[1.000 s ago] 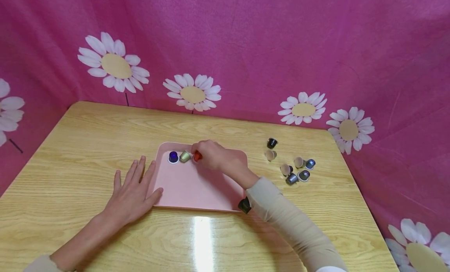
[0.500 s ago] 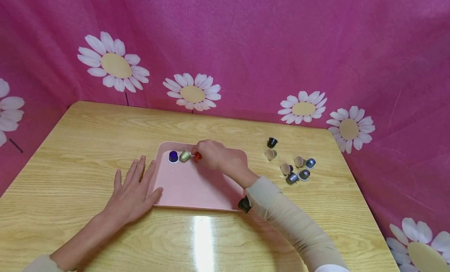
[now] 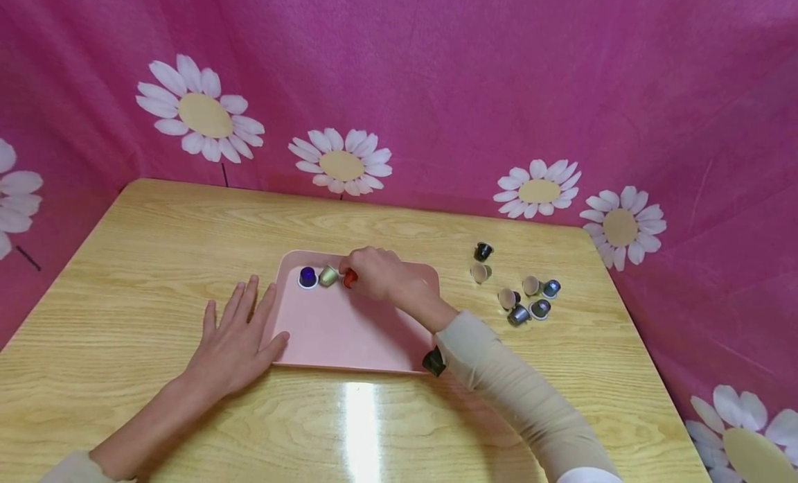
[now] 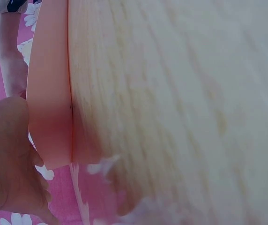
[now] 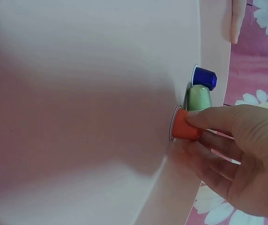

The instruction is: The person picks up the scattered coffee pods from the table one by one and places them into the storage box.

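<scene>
In the head view, my left hand [image 3: 229, 348] lies with straight, spread fingers at the left rim of a pink tray [image 3: 337, 337]. My right hand [image 3: 377, 271] is over the tray's far side and pinches an orange-red coffee capsule [image 5: 184, 124] between thumb and fingers. That capsule stands on its rim on the tray floor in the right wrist view. Close beside it sits a light green capsule [image 5: 199, 97], then a dark blue capsule [image 5: 205, 78], the three forming a row. The left wrist view shows part of my left hand [image 4: 12, 159] at the tray's outer wall.
Several loose capsules lie on the wooden table [image 3: 561, 400] right of the tray, among them a black capsule [image 3: 483, 251] and a grey capsule [image 3: 519, 315]. A small dark object [image 3: 434, 362] is beside my right cuff. A pink flowered cloth [image 3: 436, 88] hangs behind.
Almost nothing differs. The orange-red capsule tips very slightly in my right hand's fingers, while the left hand stays in place on the tray rim.
</scene>
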`<state>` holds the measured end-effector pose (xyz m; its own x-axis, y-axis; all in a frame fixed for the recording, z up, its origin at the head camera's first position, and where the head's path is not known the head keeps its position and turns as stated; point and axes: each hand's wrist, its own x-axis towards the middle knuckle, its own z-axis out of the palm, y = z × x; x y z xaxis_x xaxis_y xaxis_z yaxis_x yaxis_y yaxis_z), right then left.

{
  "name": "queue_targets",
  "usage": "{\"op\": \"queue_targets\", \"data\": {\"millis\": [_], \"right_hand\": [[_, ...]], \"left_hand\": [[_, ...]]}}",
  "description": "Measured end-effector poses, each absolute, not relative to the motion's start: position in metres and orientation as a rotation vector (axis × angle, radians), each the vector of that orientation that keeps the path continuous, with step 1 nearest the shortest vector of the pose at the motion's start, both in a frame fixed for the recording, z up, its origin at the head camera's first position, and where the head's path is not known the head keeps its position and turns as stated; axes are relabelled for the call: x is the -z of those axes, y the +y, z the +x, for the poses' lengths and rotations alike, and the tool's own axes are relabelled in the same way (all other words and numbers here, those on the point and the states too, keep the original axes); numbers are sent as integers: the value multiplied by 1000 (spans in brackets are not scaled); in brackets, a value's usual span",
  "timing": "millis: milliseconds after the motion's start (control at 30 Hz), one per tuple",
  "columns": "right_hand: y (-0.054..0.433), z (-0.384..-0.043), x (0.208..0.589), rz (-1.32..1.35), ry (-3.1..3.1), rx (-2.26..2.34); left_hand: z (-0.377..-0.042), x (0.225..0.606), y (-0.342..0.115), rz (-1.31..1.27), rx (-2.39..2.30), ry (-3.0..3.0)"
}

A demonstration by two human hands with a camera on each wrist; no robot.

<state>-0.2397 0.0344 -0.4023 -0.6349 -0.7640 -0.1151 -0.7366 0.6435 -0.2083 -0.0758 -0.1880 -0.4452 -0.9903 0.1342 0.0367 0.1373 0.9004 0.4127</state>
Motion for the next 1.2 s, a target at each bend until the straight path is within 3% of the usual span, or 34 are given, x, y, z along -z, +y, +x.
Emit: {"op": "queue_targets", "data": {"millis": [933, 1200], "right_hand": [[42, -239, 392, -1276, 2688, 141], [55, -239, 384, -1182, 2696, 251]], "left_hand": [[-75, 443, -187, -222, 663, -3045], [-75, 444, -188, -226, 666, -3044]]}}
